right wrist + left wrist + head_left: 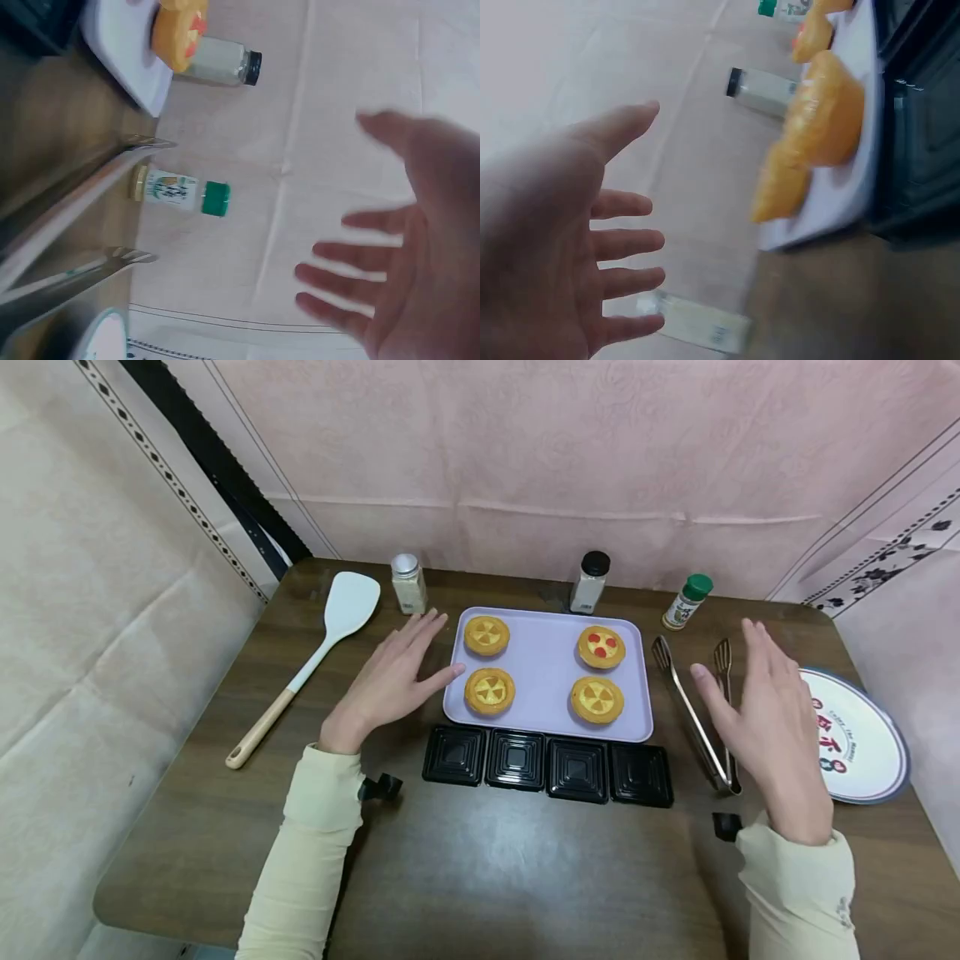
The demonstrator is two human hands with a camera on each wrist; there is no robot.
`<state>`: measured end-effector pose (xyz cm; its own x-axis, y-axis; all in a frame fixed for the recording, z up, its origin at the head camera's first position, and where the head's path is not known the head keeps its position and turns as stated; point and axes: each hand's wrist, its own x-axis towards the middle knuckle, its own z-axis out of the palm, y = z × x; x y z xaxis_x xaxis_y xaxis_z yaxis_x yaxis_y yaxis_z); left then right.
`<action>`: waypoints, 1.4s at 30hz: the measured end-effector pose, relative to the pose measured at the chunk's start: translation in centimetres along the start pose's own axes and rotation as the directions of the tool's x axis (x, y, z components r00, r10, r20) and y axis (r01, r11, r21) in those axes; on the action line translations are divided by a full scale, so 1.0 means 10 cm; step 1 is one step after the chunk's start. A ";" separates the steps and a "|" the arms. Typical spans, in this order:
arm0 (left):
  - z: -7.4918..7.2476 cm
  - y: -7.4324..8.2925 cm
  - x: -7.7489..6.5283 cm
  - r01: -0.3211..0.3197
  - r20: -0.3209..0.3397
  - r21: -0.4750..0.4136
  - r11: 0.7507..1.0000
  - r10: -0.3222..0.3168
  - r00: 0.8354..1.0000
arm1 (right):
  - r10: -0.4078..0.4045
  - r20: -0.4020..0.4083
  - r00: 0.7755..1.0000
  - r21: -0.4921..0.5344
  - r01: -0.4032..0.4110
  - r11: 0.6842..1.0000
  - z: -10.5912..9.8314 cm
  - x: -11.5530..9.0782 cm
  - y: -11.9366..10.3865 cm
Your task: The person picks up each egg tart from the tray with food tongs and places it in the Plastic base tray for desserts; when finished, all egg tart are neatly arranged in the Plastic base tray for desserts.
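From the head view, I see my left hand spread flat, fingertips at the tray edge, holding nothing; four tarts sit untouched, the black cups unfilled. Left wrist view: fingers splayed. Right wrist view: right hand open above the tongs.

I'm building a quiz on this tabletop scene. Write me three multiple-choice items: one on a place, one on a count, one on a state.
1. Where do the tongs lie?
A. right of the tray
B. on the tray
C. left of the spatula

2. How many tarts sit on the tray?
A. two
B. four
C. six

3. How are the hands?
A. both open, holding nothing
B. both gripping tongs
C. left gripping the spatula

Answers: 1 A, they lie between tray and plate. 2 B, two rows of two. 3 A, left hand and right hand show straight fingers.
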<state>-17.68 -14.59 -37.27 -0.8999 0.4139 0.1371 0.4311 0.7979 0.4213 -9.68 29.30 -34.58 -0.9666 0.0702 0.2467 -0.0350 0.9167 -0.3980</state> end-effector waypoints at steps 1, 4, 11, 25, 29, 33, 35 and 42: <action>0.03 -0.04 0.00 0.021 0.019 -0.055 0.998 -0.020 1.000 | 0.036 -0.009 0.999 0.013 -0.036 0.999 0.00 -0.04 0.02; 0.18 -0.20 -0.02 0.087 0.070 -0.212 0.973 -0.074 0.995 | 0.150 0.018 0.989 0.004 -0.150 0.989 0.03 -0.21 0.10; 0.51 -0.52 -0.08 0.050 0.072 -0.298 0.953 -0.029 0.997 | 0.299 0.154 0.942 -0.066 -0.292 0.954 0.20 -0.53 0.27; 0.66 -0.60 -0.16 -0.051 0.016 -0.210 0.976 0.056 0.998 | 0.362 0.293 0.885 -0.165 -0.326 0.931 0.39 -0.46 0.38; 0.67 -0.60 -0.15 -0.054 0.014 -0.205 0.977 0.058 0.998 | 0.364 0.297 0.883 -0.170 -0.327 0.930 0.39 -0.45 0.40; 0.67 -0.59 -0.15 -0.052 0.017 -0.210 0.976 0.057 0.998 | 0.356 0.282 0.891 -0.162 -0.322 0.933 0.40 -0.46 0.43; 0.66 -0.59 -0.15 -0.053 0.018 -0.213 0.976 0.058 0.998 | 0.353 0.280 0.893 -0.152 -0.322 0.934 0.39 -0.46 0.44; 0.68 -0.59 -0.16 -0.046 0.025 -0.222 0.974 0.053 0.998 | 0.346 0.312 0.885 -0.074 -0.341 0.937 0.32 -0.45 0.41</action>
<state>-18.34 -17.04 -46.05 -0.8738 0.4666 0.1370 0.4472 0.6603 0.6033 -6.28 31.52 -40.15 -0.9465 0.2567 -0.1954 0.3153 0.8642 -0.3920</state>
